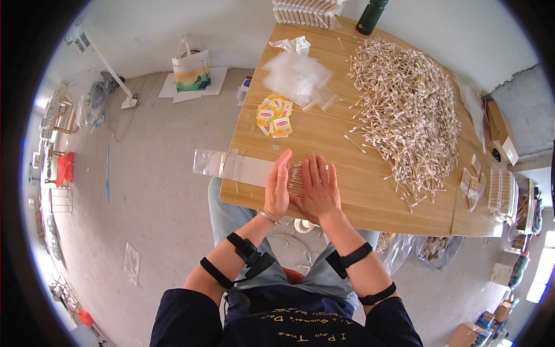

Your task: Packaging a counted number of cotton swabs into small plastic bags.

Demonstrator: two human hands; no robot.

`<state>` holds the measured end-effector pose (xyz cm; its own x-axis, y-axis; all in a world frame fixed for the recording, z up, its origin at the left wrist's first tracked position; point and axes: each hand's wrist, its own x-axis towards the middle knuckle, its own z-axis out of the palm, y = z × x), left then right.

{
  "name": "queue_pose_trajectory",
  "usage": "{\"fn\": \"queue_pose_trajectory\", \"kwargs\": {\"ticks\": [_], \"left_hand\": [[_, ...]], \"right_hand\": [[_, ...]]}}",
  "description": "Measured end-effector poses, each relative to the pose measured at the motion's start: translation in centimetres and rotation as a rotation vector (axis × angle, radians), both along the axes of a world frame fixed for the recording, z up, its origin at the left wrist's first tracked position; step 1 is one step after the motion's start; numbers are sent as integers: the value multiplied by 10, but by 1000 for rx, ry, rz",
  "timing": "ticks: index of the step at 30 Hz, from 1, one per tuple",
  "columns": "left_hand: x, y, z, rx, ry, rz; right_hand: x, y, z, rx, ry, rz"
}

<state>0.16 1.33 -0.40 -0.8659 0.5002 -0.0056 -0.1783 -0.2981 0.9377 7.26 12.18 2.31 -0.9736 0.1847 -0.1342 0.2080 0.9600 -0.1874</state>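
While my right hand (317, 188) lies flat, fingers together, over cotton swabs (296, 173) on the table (324, 139), my left hand (278, 186) stands edgewise, straight-fingered, by their left tips; long axis runs left-right.

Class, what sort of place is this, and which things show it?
Probably a makeshift packing workshop: a big heap of swabs lies on a wooden table, near clear plastic, with stacked packs at the far edge.
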Motion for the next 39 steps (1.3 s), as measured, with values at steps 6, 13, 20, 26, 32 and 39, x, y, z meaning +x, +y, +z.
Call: {"fn": "queue_pose_trajectory", "kwargs": {"ticks": [6,13,20,26,32,39], "left_hand": [[-1,-1,-9,75,-61,25],[-1,0,-12,123,-104,56],[0,0,-15,80,-69,72],[0,1,0,-92,51,94],[12,1,20,-128,146,34],[35,-20,29,-307,-9,-151]], "right_hand": [[6,18,-10,-160,301,-76],[-9,30,5,-210,423,-124],[-16,33,12,-169,359,-29],[1,32,16,-290,430,-77],[21,25,23,-479,454,-134],[64,2,41,-821,361,-250]]}}
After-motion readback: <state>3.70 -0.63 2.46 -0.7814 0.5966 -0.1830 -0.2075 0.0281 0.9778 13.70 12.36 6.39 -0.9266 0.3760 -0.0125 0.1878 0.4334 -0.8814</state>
